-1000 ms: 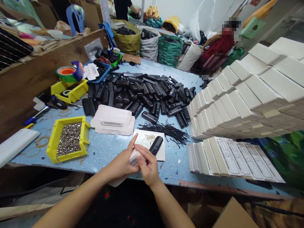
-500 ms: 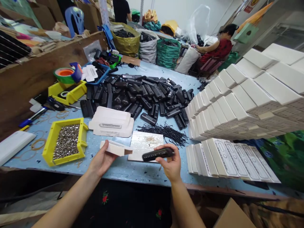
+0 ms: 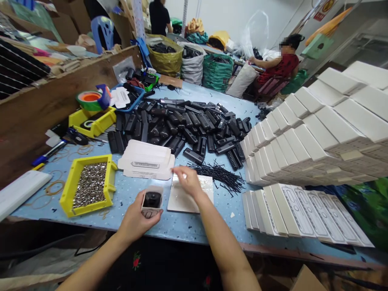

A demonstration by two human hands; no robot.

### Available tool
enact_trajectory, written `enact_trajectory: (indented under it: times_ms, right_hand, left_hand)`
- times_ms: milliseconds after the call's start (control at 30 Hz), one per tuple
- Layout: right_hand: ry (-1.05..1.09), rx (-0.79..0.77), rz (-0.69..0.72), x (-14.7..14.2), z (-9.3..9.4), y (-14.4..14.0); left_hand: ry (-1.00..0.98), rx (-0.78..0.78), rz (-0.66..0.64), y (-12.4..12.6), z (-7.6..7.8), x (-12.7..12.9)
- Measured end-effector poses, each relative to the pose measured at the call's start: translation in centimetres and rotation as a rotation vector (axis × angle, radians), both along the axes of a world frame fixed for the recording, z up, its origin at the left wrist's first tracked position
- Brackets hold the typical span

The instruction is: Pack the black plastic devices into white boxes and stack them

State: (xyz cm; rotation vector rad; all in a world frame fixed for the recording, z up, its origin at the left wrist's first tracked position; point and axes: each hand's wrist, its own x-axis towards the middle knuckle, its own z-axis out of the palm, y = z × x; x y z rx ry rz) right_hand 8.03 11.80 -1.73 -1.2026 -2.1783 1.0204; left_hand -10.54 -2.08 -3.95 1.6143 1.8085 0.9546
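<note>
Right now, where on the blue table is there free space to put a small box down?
Bare table shows along the near edge, between the left hand and the flat white boxes, and between the yellow bin and the white tile. The middle is crowded with black parts.

Blue speckled table (image 3: 194,226) bears black casings (image 3: 184,125), white boxes (image 3: 303,133), yellow trays (image 3: 89,184).
</note>
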Motion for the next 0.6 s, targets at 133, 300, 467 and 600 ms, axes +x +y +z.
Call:
enact_trajectory:
  times_ms: [133,300,467,600]
  right_hand:
    - [-0.281,0.018,-0.187,-0.4,-2.1,6.6]
    - [-0.196,0.031,-0.144,1.5,-2.4,6.9]
    - [0.215,-0.005,-0.397,2.7,-0.2,-0.1]
    - [0.526,-0.049,-0.44,1.4,0.7,-6.4]
  left_hand:
    - [0.061,0.037,0.008,0.9,-0.1,0.9]
    - [0.028,0.069,-0.036,1.6,-0.1,1.9]
    - [-0.04,-0.016,-0.152,2.2,-0.5,2.8]
    - [-0.06,-0.081,-0.19,2.4,-0.6,3.2]
